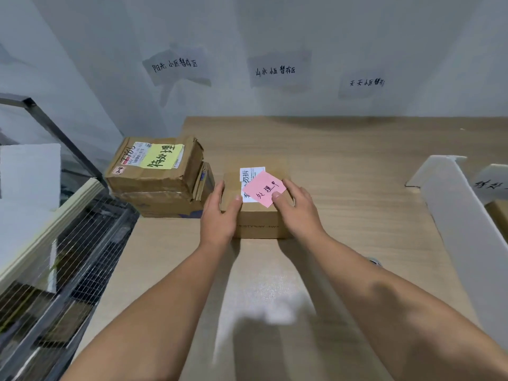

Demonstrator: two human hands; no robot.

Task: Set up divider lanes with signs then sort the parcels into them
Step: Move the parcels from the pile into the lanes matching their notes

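- Bare forearms reach from the near edge of the wooden table to a small cardboard parcel at its middle.
- The left hand clasps the parcel's left side, fingers curled round the edge and thumb on top.
- The right hand cups the parcel's right side, with its thumb pressing a pink sticky note onto the lid.
- That note lies askew over a white label on the parcel's top.
- Just left of the parcel sits a stack of worn cartons; the top one bears a yellow note.
- Well to the parcel's right, a white divider board stands on edge.
- Behind the parcel, three handwritten paper signs hang on the wall.
- Further left of the parcel, beyond the cartons, is a wire rack.
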